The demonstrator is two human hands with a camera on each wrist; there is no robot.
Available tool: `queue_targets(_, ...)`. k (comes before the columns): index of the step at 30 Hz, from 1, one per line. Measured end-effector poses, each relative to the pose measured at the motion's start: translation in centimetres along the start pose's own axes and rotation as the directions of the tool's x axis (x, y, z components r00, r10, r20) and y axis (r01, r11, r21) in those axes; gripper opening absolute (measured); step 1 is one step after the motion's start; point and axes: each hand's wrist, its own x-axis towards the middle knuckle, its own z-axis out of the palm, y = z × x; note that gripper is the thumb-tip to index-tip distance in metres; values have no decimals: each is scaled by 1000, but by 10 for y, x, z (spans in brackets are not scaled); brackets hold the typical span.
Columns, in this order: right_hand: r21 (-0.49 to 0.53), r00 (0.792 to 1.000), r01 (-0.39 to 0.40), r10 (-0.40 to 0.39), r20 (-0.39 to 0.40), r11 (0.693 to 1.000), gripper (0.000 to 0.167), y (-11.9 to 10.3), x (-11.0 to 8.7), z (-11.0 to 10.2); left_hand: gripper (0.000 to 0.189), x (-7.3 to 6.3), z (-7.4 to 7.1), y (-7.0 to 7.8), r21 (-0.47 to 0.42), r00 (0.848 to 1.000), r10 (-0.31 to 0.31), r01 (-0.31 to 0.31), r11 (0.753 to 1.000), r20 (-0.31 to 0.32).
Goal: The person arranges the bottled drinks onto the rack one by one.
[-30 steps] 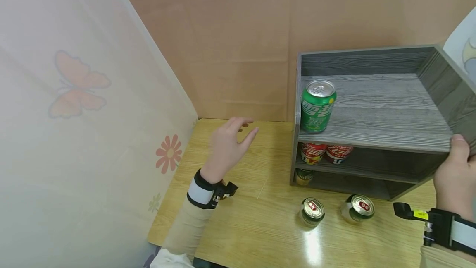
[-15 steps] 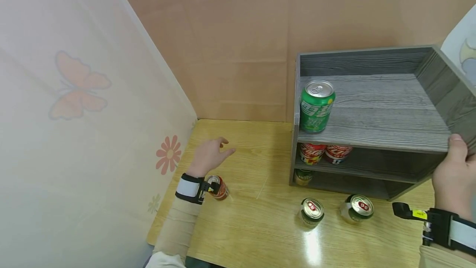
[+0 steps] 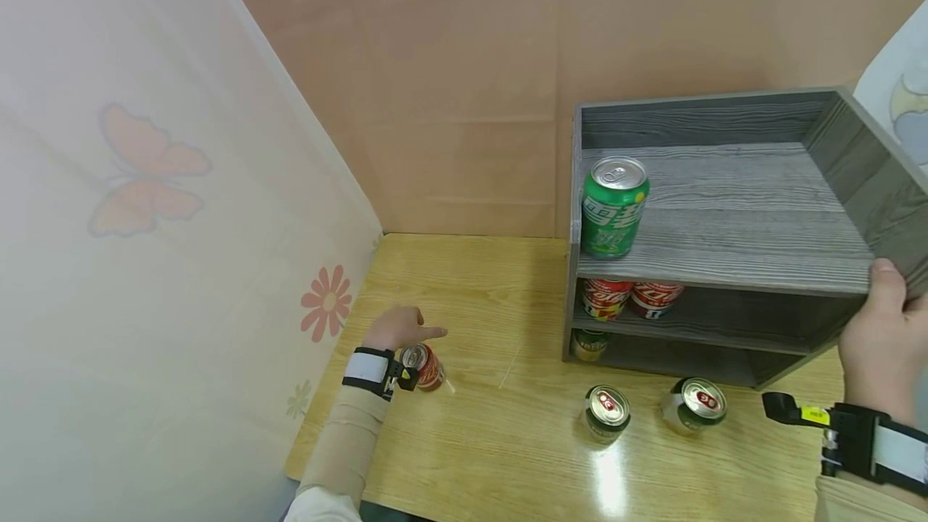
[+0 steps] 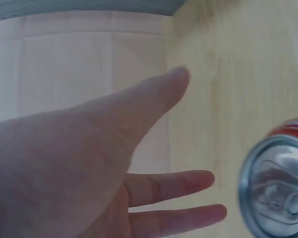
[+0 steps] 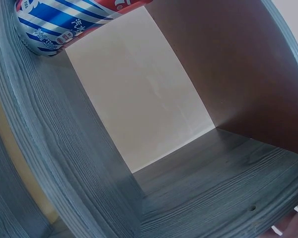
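Observation:
My left hand (image 3: 395,329) hovers over the left of the table, just beyond a red can (image 3: 432,372) that stands upright. In the left wrist view the thumb and two fingers of that hand (image 4: 99,144) extend apart, holding nothing, and the silver lid of the can (image 4: 279,191) is off to their right. With my right hand (image 3: 880,341) I grip the right side panel of a grey wooden shelf (image 3: 732,208). Only a bit of its fingers (image 5: 292,225) shows at the lower right of the right wrist view.
A green can (image 3: 612,212) stands on the shelf's top level, two red cans (image 3: 606,298) on the middle one and a dark-topped can (image 3: 589,345) on the bottom. Two gold-lidded cans (image 3: 607,413) stand before the shelf. A patterned curtain (image 3: 239,288) borders the table's left.
My left hand has moved left and back toward me, to beside the red can, which has come into sight from behind the wrist. The right hand keeps its grip on the shelf.

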Motion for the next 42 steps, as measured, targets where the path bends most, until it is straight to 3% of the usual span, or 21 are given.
queue_targets(8, -19, 1000, 1, -1, 13, 1000, 46, -1, -1, 0, 72, 0, 17, -3, 5, 994, -44, 44, 999, 105)
queue_targets(15, -23, 1000, 15, -15, 8, 1000, 45, -1, -2, -1, 51, 2, 30, -5, 11, 986, -61, 60, 998, 155)
queue_targets(28, 23, 1000, -6, 6, 1, 1000, 44, 0, 0, 0, 39, 11, 52, -11, -27, 999, 19, -18, 999, 27)
queue_targets(36, 20, 999, 46, -46, 2, 999, 45, 3, -1, 0, 33, 12, 56, -14, -29, 999, 36, -36, 999, -7)
queue_targets(42, 14, 1000, 22, -22, -4, 1000, 45, 2, 0, 0, 31, 12, 56, -16, -19, 996, 83, -84, 996, -34)
